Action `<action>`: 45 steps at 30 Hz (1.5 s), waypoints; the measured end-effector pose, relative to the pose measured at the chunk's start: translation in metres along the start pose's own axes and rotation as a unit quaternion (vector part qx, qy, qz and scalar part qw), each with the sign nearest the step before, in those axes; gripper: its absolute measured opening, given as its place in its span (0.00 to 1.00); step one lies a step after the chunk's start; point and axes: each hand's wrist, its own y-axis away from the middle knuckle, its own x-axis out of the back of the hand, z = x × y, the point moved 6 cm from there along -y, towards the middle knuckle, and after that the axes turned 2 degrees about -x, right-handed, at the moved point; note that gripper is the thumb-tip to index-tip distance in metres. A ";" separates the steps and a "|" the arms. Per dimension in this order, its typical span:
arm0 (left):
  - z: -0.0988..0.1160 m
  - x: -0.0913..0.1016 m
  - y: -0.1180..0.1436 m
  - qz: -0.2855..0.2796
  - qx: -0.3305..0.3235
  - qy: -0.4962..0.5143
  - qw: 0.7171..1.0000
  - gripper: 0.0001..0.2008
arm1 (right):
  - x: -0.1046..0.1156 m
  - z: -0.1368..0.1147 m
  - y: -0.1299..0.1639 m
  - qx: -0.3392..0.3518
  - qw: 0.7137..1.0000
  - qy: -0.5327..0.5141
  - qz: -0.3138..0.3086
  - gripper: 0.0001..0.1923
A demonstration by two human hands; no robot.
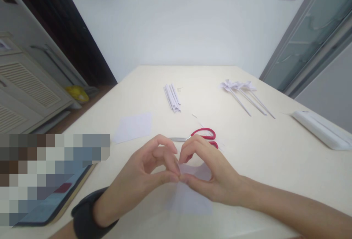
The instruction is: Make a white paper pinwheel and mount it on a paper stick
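A white sheet of paper (192, 198) hangs between my hands, above the near part of the table. My left hand (154, 165) pinches its upper edge with thumb and fingertips. Right beside it, my right hand (214, 169) pinches the same edge, its fingers curled and its thumb nearly touching the left thumb. The fingertips partly hide the spot where they meet on the paper. Just beyond my hands lies a pair of scissors (203, 133) with red handles, blades pointing left, partly covered by my right hand.
Another white sheet (133, 127) lies left of the scissors. Several rolled paper tubes (172, 98) sit farther back. Paper pinwheels (242, 94) on thin sticks rest at back right. A long white packet (321, 129) is at the right edge, a tablet (55, 198) at the left.
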 end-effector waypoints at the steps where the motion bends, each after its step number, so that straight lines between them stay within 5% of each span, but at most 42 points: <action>1: 0.001 0.000 0.000 -0.005 0.002 0.008 1.000 0.12 | 0.003 0.002 -0.001 -0.005 1.000 -0.007 0.008 0.11; 6: 0.004 0.003 0.000 -0.015 0.011 0.053 0.998 0.08 | 0.021 0.021 -0.006 -0.086 0.993 -0.056 0.062 0.04; 12: 0.005 0.008 -0.001 0.014 -0.005 0.084 0.996 0.09 | 0.024 0.036 -0.010 -0.182 0.976 -0.116 0.013 0.08; 20: 0.005 0.013 -0.004 0.053 -0.007 0.092 0.994 0.08 | 0.019 0.038 -0.011 -0.194 0.971 -0.132 -0.046 0.12; 25: 0.002 0.026 -0.002 0.141 -0.010 0.078 0.987 0.08 | 0.017 0.046 -0.011 -0.194 0.969 -0.142 -0.055 0.11; 33: -0.006 0.022 -0.004 0.158 0.077 0.108 0.979 0.05 | 0.015 0.057 -0.015 -0.174 0.976 -0.113 -0.063 0.09; 37: -0.007 0.017 -0.006 0.109 0.096 0.087 0.986 0.12 | 0.013 0.055 -0.015 -0.164 0.979 -0.094 -0.077 0.09; 45: -0.019 0.000 -0.008 -0.023 0.127 -0.081 0.988 0.07 | 0.006 0.047 -0.010 -0.144 0.986 -0.002 -0.090 0.08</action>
